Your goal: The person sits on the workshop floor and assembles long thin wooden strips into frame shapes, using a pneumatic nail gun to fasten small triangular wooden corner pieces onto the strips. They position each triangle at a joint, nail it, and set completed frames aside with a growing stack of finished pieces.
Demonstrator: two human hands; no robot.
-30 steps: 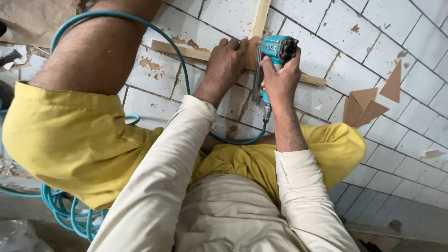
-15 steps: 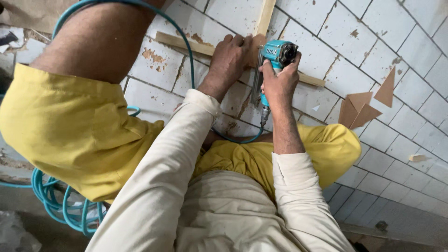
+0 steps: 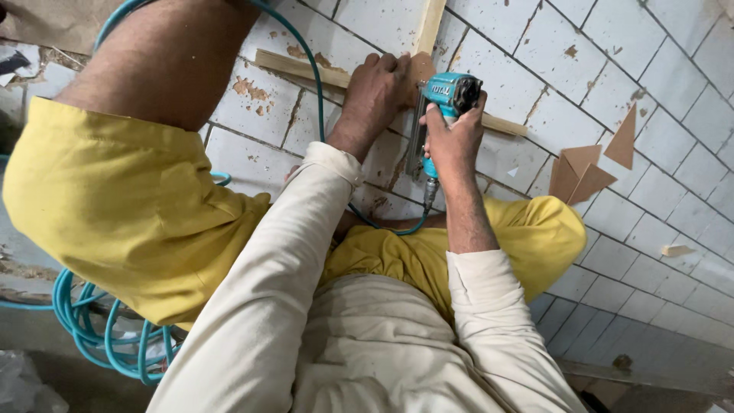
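Nose of the teal air nailer (image 3: 443,115), my right grip (image 3: 453,141) wrapped around its handle, meets the crossing wood strips (image 3: 306,69) just right of my left grip (image 3: 378,88), pressed flat there on the tiled floor (image 3: 650,84).

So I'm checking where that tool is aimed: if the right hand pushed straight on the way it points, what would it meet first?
The right hand grips a teal nail gun aimed at the joint of two wooden strips. It would probably meet that wood first, beside the left hand; depth is hard to judge.

The nail gun's (image 3: 447,115) nose is hidden behind the left hand (image 3: 378,92)
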